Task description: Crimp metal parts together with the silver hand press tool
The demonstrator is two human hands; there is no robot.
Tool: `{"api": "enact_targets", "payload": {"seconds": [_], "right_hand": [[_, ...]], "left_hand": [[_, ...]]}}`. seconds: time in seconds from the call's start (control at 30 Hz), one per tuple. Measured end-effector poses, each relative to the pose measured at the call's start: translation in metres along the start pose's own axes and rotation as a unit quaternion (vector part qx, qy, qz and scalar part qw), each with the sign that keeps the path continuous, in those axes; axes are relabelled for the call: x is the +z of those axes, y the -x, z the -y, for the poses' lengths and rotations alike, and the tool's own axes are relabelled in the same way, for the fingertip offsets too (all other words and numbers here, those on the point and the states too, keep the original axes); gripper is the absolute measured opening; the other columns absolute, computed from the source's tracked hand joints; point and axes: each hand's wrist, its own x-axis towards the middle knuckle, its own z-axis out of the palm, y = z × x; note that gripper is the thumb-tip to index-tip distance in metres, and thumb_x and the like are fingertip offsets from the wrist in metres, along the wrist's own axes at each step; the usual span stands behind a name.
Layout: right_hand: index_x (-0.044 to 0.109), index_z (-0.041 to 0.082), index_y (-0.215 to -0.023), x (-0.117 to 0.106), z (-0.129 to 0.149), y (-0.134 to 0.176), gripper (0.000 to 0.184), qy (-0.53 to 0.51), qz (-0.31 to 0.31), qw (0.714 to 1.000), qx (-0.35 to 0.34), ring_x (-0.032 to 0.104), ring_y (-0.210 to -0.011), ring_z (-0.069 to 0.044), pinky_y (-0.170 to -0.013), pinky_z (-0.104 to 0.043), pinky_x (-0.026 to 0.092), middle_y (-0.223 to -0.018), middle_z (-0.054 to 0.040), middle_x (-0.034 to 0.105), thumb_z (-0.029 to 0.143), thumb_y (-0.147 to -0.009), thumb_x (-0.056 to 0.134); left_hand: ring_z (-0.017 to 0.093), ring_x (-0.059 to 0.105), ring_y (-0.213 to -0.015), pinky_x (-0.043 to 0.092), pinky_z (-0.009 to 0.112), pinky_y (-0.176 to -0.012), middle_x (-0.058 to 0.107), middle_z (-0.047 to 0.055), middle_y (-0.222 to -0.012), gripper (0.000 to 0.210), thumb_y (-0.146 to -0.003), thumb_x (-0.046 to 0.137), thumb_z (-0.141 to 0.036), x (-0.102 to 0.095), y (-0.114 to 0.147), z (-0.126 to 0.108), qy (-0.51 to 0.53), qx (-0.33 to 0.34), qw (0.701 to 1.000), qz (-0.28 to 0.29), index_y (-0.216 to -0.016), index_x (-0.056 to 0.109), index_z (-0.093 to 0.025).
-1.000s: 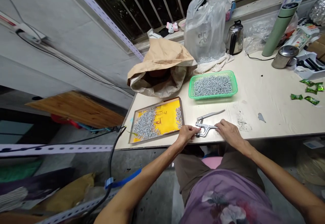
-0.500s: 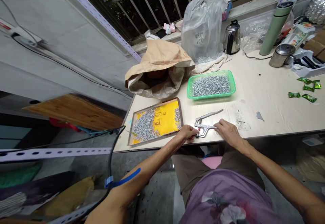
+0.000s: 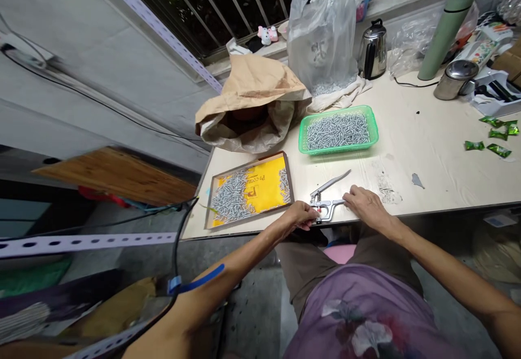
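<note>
Silver hand pliers (image 3: 328,204) with a spring and red bits near the jaws lie at the table's front edge, their two handles spread apart. My right hand (image 3: 363,205) has its fingers closed around the end of the lower handle. At the jaw end, my left hand (image 3: 302,216) is closed in a pinch; whatever is between its fingertips is too small to make out. Left of that hand sits a shallow tray (image 3: 268,193) with a yellow bottom, holding small silver metal pieces in two heaps. Beyond the pliers, a green basket (image 3: 337,149) is full of similar pieces.
A brown paper sack (image 3: 260,85) gapes behind the tray. Further back stand a plastic bag (image 3: 321,50), a steel kettle (image 3: 373,50), a green flask (image 3: 448,36) and a metal cup (image 3: 453,79). Green-wrapped sweets (image 3: 499,151) lie at the right. A cable (image 3: 177,250) hangs by my left arm.
The camera view has shifted slightly. The upper handle of the pliers sits a little lower and closer to the other one. Both hands keep their places at the pliers.
</note>
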Motion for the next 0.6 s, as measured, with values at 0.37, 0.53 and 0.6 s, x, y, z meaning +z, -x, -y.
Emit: {"api": "enact_targets", "payload": {"seconds": [0.37,0.53,0.6], "right_hand": [[0.059,0.020,-0.110,-0.013,-0.025,-0.033,0.023,-0.005,-0.012,1.000,-0.016,0.049,-0.090,-0.020,-0.066,-0.029,0.033,-0.108,-0.0094,0.054,0.016,-0.093,0.045],[0.061,0.019,-0.106,-0.003,-0.035,-0.066,0.021,0.015,0.005,0.999,-0.046,0.045,-0.094,-0.022,-0.070,-0.030,0.031,-0.101,-0.0091,0.057,0.013,-0.090,0.048],[0.062,0.018,-0.094,0.001,-0.039,-0.076,0.019,0.019,0.003,0.997,-0.072,0.044,-0.094,-0.022,-0.074,-0.031,0.031,-0.096,-0.0085,0.058,0.012,-0.091,0.044]], "left_hand": [[0.005,0.042,-0.036,0.041,0.017,-0.041,0.046,-0.006,-0.039,0.036,-0.064,0.078,-0.034,0.006,0.012,-0.006,0.014,-0.011,1.000,-0.013,-0.052,0.050,-0.014],[0.005,0.044,-0.038,0.042,0.018,-0.042,0.046,-0.006,-0.040,0.036,-0.060,0.081,-0.036,0.005,0.009,-0.004,0.028,-0.017,0.999,-0.009,-0.055,0.053,-0.014],[0.005,0.044,-0.038,0.042,0.017,-0.041,0.046,-0.006,-0.041,0.038,-0.058,0.082,-0.038,0.005,0.008,-0.003,0.033,-0.012,0.999,-0.004,-0.056,0.053,-0.013]]}}
